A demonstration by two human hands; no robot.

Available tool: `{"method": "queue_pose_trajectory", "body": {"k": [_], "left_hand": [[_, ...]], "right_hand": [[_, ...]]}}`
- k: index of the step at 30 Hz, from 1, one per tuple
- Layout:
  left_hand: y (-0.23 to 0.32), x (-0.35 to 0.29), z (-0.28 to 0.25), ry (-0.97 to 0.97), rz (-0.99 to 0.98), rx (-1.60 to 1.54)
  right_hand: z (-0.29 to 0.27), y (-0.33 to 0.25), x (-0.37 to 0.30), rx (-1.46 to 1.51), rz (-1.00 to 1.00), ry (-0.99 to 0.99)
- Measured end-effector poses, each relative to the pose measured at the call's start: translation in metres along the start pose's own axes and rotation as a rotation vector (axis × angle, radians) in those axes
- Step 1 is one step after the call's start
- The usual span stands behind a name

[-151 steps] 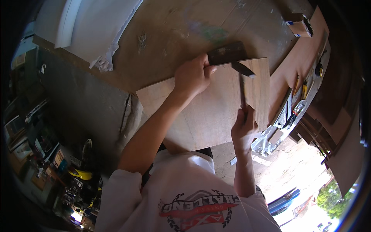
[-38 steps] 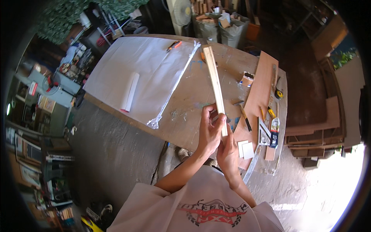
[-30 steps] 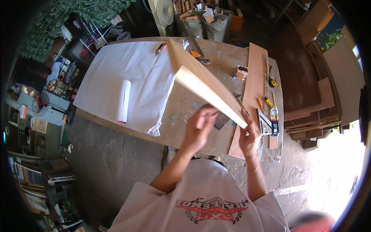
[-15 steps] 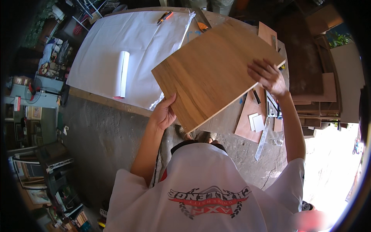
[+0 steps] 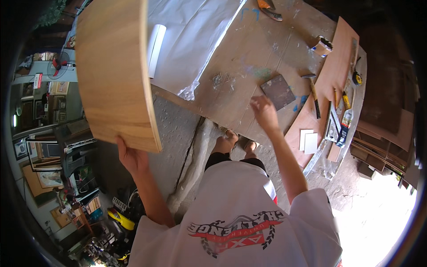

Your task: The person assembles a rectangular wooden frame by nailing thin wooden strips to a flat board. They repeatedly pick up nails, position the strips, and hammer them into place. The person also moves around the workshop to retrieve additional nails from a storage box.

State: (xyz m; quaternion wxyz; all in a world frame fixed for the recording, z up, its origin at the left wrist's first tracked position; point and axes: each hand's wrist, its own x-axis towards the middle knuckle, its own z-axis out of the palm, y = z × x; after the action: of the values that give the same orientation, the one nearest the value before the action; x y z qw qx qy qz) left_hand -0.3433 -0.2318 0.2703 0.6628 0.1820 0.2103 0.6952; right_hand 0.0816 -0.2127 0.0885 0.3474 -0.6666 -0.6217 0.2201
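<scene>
My left hand point(image 5: 132, 155) grips the lower edge of a wooden panel point(image 5: 113, 66), which stands tilted up at the left. Its thumb lies on the broad wood-grained face. My right hand point(image 5: 265, 115) is off the panel, its fingers loosely bent and a little apart, with nothing seen in them. It hovers over the worktable point(image 5: 235, 100), beside a dark brown flat square piece point(image 5: 280, 92). A hammer point(image 5: 315, 98) lies right of that square, partly across a long reddish board point(image 5: 336, 62). Two small white pieces point(image 5: 310, 143) rest near the board's close end.
White sheeting point(image 5: 191, 31) with a white roll point(image 5: 155, 53) covers the table's left part. An orange-handled tool point(image 5: 269, 10) and an open can point(image 5: 322, 46) lie farther back. At right are a tape measure point(image 5: 357, 78), a metal square point(image 5: 332, 124) and a bottle point(image 5: 344, 127).
The panel has swung from in front of me to the left, now in my left hand alone. My right hand has let go and moved over the table. My view has turned rightward.
</scene>
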Motion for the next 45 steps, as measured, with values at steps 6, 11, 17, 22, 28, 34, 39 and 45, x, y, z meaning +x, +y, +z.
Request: {"method": "queue_pose_trajectory", "body": {"k": [6,11,17,22,28,34,39,45], "left_hand": [[-0.007,0.009,-0.059,-0.023,-0.038,-0.126],[-0.024,0.025,-0.095,0.032,-0.103,-0.249],[-0.012,0.049,-0.141,0.007,-0.206,-0.156],[0.001,0.062,-0.17,-0.005,-0.222,-0.058],[-0.002,0.064,-0.181,-0.034,-0.209,0.041],[0.005,0.048,-0.191,-0.024,-0.191,0.09],[0.008,0.032,-0.197,0.005,-0.178,0.057],[0.01,0.023,-0.199,0.079,-0.126,0.062]], "right_hand": [[0.074,-0.012,-0.004,-0.023,0.045,0.059],[0.104,0.002,0.039,-0.015,0.037,0.155],[0.116,0.0,0.066,-0.07,0.061,0.198],[0.13,-0.008,0.073,-0.135,-0.003,0.237],[0.14,-0.018,0.078,-0.198,0.004,0.218],[0.138,-0.022,0.081,-0.235,-0.051,0.105],[0.138,-0.023,0.083,-0.24,-0.073,0.082],[0.135,-0.029,0.089,-0.287,-0.117,0.045]]}}
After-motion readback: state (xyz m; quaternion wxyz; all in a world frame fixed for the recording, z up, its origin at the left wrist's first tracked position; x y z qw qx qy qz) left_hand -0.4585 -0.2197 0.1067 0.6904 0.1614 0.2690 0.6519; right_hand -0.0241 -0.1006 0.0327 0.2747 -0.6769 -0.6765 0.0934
